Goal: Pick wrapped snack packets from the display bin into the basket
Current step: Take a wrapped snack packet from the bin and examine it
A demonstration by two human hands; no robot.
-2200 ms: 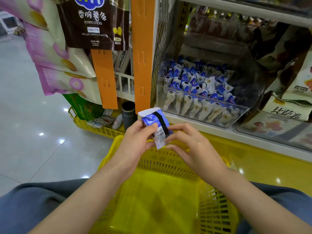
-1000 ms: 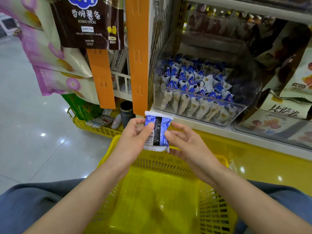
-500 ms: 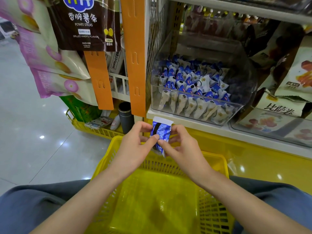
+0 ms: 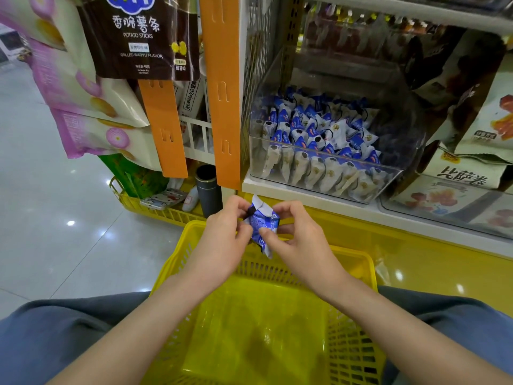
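We now hold the blue snack packet [image 4: 263, 225] lower, just above the far rim of the yellow basket [image 4: 355, 262], no longer raised flat toward us. It is turned and bunched between our left hand [image 4: 222, 243] and right hand [image 4: 301, 243], which now sit closer together, fingertips nearly meeting.

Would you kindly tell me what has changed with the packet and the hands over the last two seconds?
The blue snack packet has been turned between the fingers and brought lower, nearer the far rim of the yellow basket. The left hand and right hand have kept pinching it; nothing was let go. The packets in the clear display bin lie as before.
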